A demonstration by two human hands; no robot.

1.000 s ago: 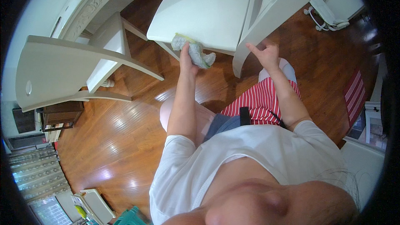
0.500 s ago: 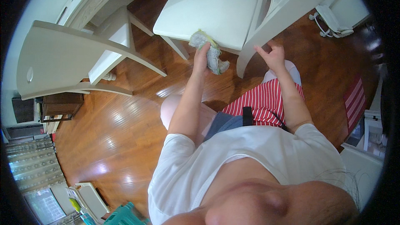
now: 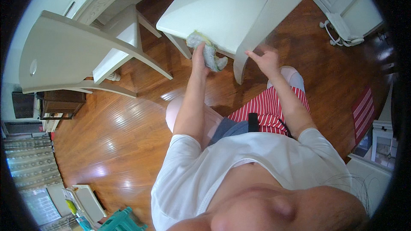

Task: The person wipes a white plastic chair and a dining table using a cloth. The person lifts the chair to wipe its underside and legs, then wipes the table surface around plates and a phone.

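I see a white chair (image 3: 214,10), glossy floorboards (image 3: 107,139). Left hand (image 3: 199,62) clasps crumpled grey cloth (image 3: 209,56) at seat's near edge; right hand (image 3: 266,63), thumb extended: closure, hold unclear.

White chairs (image 3: 214,10), wood floor (image 3: 124,141) and curtains (image 3: 30,162) (patterned ones) suggest a home.

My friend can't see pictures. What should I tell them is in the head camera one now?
A person's left hand holds a crumpled, pale gray cloth by the near edge of a white chair, and the right hand is at its backrest frame. Another white chair stands to the left on the shiny wooden floor.
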